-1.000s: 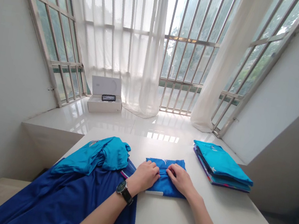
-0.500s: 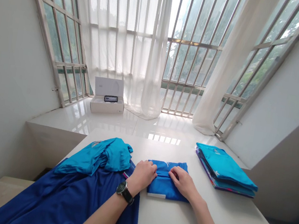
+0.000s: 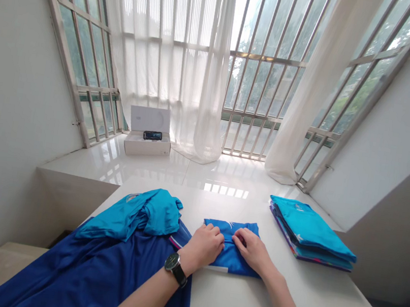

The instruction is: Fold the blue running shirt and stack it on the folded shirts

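Observation:
A folded blue garment [image 3: 230, 257] lies flat on the white table, with a white mark near its top edge and a white strip at its bottom edge. My left hand [image 3: 206, 246], with a black watch on the wrist, rests on its left part, fingers curled on the cloth. On its right part is my right hand [image 3: 250, 250], its thumb and fingers pinched together on the fabric. A small gap of blue cloth separates the two hands. Left of them, a crumpled teal garment [image 3: 149, 214] lies on top of dark blue cloth [image 3: 113, 273].
A stack of folded garments with a teal one on top [image 3: 313, 228] sits at the table's right. Behind the white table [image 3: 228, 306], an open white box [image 3: 146, 149] holding a dark device stands on the sill before barred windows and curtains.
My left hand has slid right across the blue garment, closer to my right hand. My right hand has barely moved.

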Motion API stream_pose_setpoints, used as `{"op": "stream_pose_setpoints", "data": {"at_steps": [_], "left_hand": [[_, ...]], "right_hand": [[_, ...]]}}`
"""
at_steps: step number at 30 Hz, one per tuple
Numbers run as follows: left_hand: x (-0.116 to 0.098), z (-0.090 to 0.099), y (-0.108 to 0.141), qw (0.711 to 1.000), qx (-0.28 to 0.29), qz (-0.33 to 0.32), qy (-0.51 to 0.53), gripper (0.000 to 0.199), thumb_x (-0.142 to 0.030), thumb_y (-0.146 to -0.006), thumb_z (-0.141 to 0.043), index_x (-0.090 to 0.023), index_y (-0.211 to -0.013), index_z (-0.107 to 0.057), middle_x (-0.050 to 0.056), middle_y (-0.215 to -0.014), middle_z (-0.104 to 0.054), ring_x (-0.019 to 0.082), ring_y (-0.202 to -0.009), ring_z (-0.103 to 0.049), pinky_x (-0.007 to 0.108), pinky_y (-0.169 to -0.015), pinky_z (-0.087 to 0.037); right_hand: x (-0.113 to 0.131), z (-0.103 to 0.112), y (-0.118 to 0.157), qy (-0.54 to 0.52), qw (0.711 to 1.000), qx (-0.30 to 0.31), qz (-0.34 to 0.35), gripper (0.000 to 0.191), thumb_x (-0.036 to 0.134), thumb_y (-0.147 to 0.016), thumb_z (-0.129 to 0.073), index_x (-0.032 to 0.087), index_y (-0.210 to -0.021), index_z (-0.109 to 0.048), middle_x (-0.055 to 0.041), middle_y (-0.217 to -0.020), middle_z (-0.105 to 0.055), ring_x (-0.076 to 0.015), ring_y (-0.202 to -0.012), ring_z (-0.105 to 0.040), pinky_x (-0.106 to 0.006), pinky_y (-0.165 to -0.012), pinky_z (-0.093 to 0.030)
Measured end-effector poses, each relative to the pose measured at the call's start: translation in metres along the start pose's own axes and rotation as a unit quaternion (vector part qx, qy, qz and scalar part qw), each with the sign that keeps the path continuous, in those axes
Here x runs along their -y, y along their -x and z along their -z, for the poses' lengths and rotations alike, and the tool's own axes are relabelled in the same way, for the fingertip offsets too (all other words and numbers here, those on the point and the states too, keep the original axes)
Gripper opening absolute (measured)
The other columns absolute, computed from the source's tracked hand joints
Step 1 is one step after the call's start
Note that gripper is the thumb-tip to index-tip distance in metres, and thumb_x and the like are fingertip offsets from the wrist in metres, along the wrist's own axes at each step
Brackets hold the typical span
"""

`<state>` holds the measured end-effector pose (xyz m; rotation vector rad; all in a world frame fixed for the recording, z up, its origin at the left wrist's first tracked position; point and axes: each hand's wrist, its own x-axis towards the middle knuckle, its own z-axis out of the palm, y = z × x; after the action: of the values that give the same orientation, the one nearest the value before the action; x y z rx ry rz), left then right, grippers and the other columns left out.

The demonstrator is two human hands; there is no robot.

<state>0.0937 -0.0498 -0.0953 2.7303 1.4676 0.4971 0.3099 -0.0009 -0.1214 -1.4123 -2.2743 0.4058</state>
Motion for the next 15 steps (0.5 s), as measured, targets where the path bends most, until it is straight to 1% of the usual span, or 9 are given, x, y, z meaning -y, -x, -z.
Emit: {"op": "stream_pose_setpoints", "data": {"at_steps": [4,8,15], "left_hand": [[0.001,0.001,-0.001,0.999,-0.003,0.029,-0.013,0.026,-0.029,-0.1,-0.048,-0.018,-0.093,-0.071,0.01,-0.096,-0.069,0.026,-0.095,-0.062,0.038,-0.085,-0.049],[0.003,0.004,0.0,0.998,-0.001,0.055,-0.025,0.029,-0.033,-0.1,-0.048,-0.017,-0.092,-0.071,0.011,-0.096,-0.068,0.027,-0.095,-0.062,0.04,-0.084,-0.05],[0.005,0.011,0.0,0.997,0.0,0.074,-0.035,0.029,-0.036,-0.1,-0.05,-0.017,-0.093,-0.071,0.011,-0.097,-0.069,0.027,-0.096,-0.063,0.04,-0.086,-0.049]], "right_hand": [[0.003,0.002,0.001,0.002,1.0,0.002,-0.002,0.027,0.04,-0.096,-0.042,0.023,-0.086,-0.061,-0.0038,-0.085,-0.062,-0.0207,-0.079,-0.061,-0.034,-0.074,-0.047],[0.004,0.003,0.001,0.0,1.0,0.005,-0.003,0.028,0.041,-0.096,-0.041,0.023,-0.086,-0.061,-0.0038,-0.085,-0.062,-0.0208,-0.079,-0.06,-0.034,-0.074,-0.046],[0.005,0.004,0.001,-0.005,1.0,0.013,-0.003,0.028,0.041,-0.097,-0.041,0.023,-0.088,-0.061,-0.0037,-0.085,-0.061,-0.0207,-0.079,-0.06,-0.034,-0.074,-0.046]]}}
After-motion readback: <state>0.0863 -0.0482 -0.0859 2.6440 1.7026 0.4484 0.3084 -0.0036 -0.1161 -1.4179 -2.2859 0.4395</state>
